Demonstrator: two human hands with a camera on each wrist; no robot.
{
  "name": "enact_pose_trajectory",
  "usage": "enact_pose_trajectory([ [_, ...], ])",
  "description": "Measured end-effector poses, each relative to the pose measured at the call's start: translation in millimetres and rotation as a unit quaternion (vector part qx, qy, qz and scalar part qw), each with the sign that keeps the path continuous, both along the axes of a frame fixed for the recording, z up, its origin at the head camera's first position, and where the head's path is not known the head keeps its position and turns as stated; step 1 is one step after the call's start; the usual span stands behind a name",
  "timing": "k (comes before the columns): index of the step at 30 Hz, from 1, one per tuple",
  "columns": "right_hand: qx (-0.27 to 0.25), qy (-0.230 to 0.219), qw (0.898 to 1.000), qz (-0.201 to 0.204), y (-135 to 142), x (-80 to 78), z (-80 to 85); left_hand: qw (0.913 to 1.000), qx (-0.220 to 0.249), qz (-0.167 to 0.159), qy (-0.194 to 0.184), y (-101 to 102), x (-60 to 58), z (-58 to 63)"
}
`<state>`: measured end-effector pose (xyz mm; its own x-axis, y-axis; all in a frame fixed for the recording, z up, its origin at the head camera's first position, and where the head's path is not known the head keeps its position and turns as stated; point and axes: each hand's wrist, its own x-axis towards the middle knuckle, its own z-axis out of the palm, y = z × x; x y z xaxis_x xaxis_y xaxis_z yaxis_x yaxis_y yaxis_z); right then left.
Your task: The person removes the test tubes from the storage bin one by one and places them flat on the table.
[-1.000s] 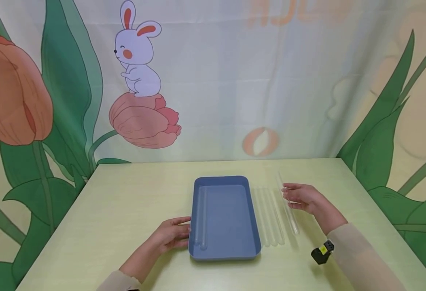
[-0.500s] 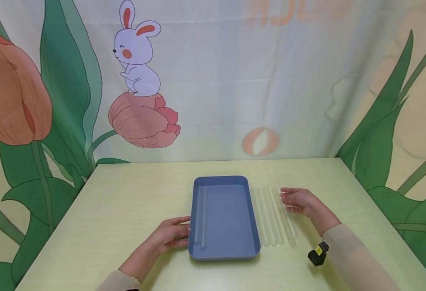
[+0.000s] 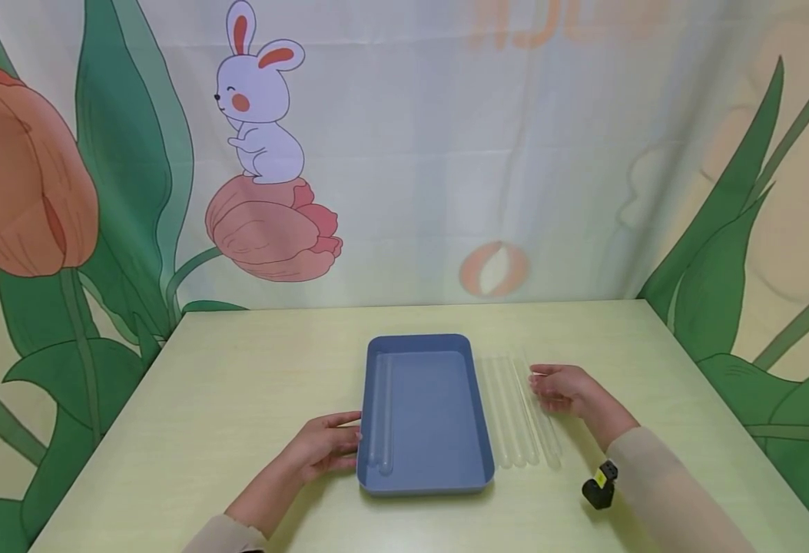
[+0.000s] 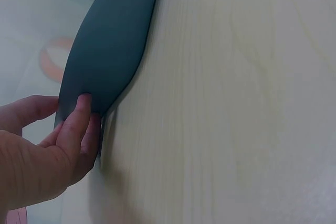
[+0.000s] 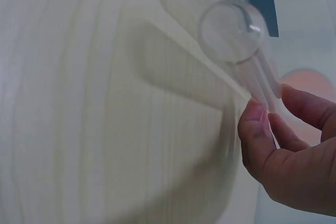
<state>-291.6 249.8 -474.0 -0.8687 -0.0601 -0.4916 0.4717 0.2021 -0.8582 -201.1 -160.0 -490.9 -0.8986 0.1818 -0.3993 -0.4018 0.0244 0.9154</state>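
Head view: touches, with straight fingers of the left hand (image 3: 323, 447), the left wall of a blue rectangular tray (image 3: 439, 415) bearing clear round-ended tubes (image 3: 385, 415). Pinches another such tube (image 5: 231, 32) in the right hand (image 3: 561, 388), right of the tray, perhaps just off the pale wood-grain table (image 3: 259, 369).

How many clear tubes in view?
6 visible: two tubes in the blue tray, three tubes on the table to its right, one tube pinched in the right hand. Being transparent, more could go unseen.
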Motion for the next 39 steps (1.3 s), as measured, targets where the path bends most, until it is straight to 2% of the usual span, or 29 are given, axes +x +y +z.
enact_pose_trajectory([
  [6,0.008,0.001,1.0,-0.004,-3.6,-1.5,-2.1,1.0,-0.002,0.002,-0.001,-0.5,0.2,-0.6],
  [15,0.024,-0.009,0.999,-0.031,-10.3,-5.7,-5.8,1.0,-0.001,0.0,0.001,-0.6,-0.1,-0.9],
  [29,0.037,-0.001,0.999,-0.033,-14.4,-7.8,-8.8,1.0,-0.005,0.003,-0.002,0.8,-0.6,0.7],
  [36,0.075,0.029,0.997,-0.003,-16.8,-7.1,-7.8,0.9999,-0.009,0.007,-0.007,1.0,-1.4,0.9],
  [39,0.087,0.034,0.996,-0.003,-18.3,-7.5,-8.1,0.9998,-0.012,0.012,-0.01,1.2,-2.0,0.7],
])
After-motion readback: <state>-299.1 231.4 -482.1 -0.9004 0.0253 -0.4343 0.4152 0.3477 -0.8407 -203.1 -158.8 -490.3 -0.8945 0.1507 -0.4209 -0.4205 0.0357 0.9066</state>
